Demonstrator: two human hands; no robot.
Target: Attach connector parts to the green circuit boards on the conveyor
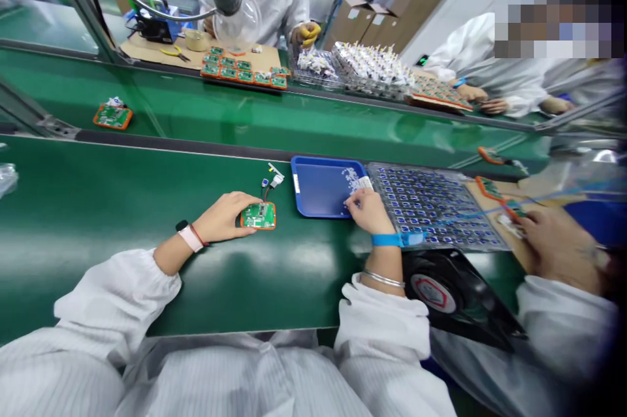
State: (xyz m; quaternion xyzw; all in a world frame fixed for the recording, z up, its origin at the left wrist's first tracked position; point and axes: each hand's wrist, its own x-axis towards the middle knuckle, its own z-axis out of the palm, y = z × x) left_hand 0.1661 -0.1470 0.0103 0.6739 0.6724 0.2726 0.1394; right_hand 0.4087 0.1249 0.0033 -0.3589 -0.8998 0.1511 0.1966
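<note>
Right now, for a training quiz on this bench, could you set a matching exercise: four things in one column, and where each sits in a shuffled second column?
Things:
1. pink watch
2. green circuit board in an orange frame
3. blue tray
4. black fan

Places:
A. beside the clear blister tray
B. on the left wrist
C. touched by the left hand
D. tilted, right of the right forearm

Pairs: 1-B, 2-C, 3-A, 4-D

A tilted black fan [443,296] — beyond it, a second green conveyor belt [294,123] and stacked cardboard boxes [386,18]
</note>
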